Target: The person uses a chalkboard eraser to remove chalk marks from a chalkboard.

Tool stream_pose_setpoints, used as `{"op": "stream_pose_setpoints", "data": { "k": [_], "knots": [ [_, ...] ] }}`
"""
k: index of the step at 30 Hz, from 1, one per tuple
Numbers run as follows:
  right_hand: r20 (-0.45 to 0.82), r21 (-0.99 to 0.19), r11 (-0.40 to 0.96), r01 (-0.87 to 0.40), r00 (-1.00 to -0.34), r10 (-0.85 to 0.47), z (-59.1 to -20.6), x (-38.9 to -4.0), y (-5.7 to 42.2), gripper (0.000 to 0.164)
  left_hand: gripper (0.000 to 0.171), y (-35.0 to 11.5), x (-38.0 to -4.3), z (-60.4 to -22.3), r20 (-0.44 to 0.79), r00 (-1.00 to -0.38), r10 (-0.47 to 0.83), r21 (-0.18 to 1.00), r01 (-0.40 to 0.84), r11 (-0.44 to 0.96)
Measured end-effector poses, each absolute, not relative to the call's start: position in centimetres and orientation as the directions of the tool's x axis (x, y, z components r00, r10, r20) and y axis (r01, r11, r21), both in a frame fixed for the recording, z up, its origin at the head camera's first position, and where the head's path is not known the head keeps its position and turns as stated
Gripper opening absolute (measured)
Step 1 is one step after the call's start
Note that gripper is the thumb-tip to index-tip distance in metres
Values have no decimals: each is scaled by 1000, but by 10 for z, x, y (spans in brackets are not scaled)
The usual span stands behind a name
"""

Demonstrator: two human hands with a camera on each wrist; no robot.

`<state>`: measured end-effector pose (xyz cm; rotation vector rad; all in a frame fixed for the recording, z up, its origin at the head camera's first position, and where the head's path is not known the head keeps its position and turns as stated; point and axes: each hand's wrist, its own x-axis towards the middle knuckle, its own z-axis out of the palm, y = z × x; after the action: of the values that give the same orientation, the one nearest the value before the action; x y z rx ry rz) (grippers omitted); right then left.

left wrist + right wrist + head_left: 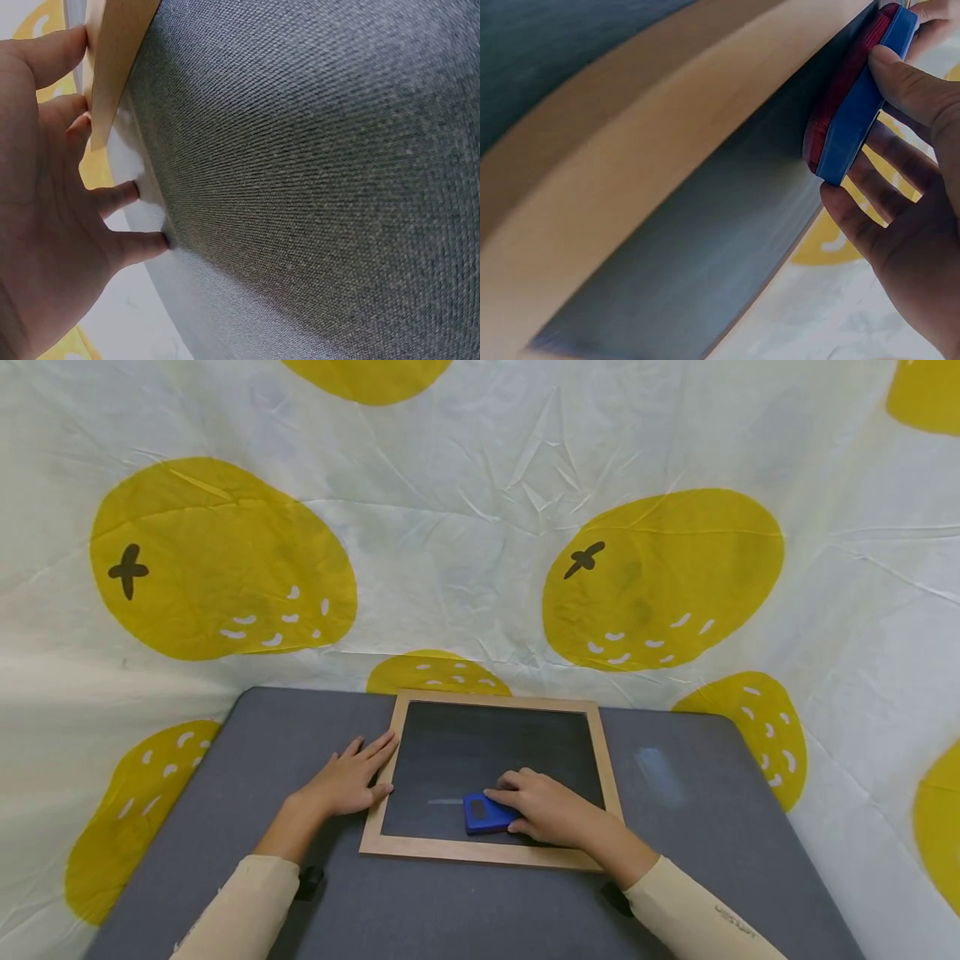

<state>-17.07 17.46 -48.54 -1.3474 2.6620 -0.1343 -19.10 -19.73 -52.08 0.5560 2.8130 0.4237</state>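
Note:
A wood-framed chalkboard [480, 752] lies on the grey table. My right hand [551, 810] grips a blue chalkboard eraser [483, 814] with a red felt underside, seen edge-on as the eraser [855, 105] in the right wrist view. The eraser is low on the board, near its front edge. Just left of it runs a faint chalk line [445, 802]. My left hand [345, 781], fingers spread, touches the left side of the wooden frame [381, 793]. In the left wrist view, the left hand [52, 202] has its thumb and some fingertips at the frame's edge [116, 60].
The grey table [480, 910] carries a pale chalky smudge [660, 775] to the right of the board. Behind the table hangs a white cloth [465, 527] printed with yellow fruit shapes. Dark wrist devices [309, 883] sit under both forearms.

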Motion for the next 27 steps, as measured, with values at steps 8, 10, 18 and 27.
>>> {"op": "stream_pose_setpoints", "data": {
  "k": [8, 10, 18, 27],
  "knots": [
    [-115, -68, 566, -822, -557, -823, -483, -177, 139, 59, 77, -199, -192, -523, -186, -897, 401, 321, 331, 887],
    [-129, -54, 565, -823, -555, -822, -483, -178, 129, 59, 74, -199, -193, -524, -187, -896, 402, 323, 331, 887],
    [-152, 12, 561, -828, -556, -817, -488, -178, 87, 62, 69, -198, -192, -524, -201, -901, 384, 310, 313, 898],
    [-156, 63, 574, -816, -576, -802, -490, -176, 51, 62, 68, -197, -191, -524, -205, -902, 381, 299, 313, 901]
  ]
}}
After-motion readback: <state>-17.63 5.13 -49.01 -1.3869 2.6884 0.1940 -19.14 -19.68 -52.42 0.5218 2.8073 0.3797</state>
